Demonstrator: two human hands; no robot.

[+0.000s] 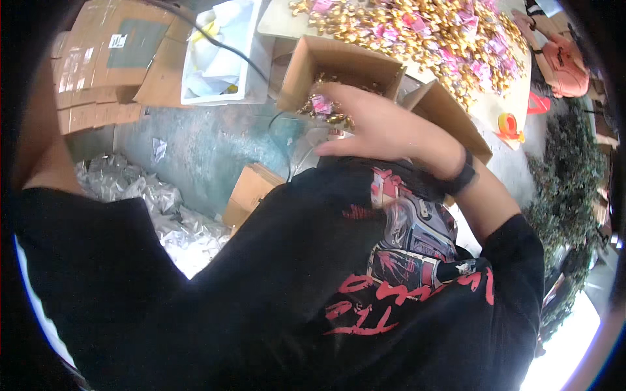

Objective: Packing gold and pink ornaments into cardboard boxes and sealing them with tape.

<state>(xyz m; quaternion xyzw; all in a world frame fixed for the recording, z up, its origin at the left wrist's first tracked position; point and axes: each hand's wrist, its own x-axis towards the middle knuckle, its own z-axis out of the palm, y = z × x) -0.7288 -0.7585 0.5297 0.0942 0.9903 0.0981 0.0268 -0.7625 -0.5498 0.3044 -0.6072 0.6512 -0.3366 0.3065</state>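
Observation:
My right hand [378,127] reaches across in front of my black T-shirt, with a dark band on the wrist. Its thumb stands apart from the fingers, and nothing shows in its grasp. The fingertips are over the near edge of an open cardboard box [293,81]. Inside that box lie small gold-wrapped pieces and a pink packet [321,103], partly hidden by the hand. At the left edge my left arm [49,156] runs upward, its hand outside the picture.
Gold pieces and pink packets [415,22] heap the table beyond. A second open carton [450,117] adjoins the box. A white bin [225,98], a dark cable, stacked cartons [88,65] and silvery bags [153,195] lie leftward. At far right are an orange tape roll [510,127] and another person [564,65].

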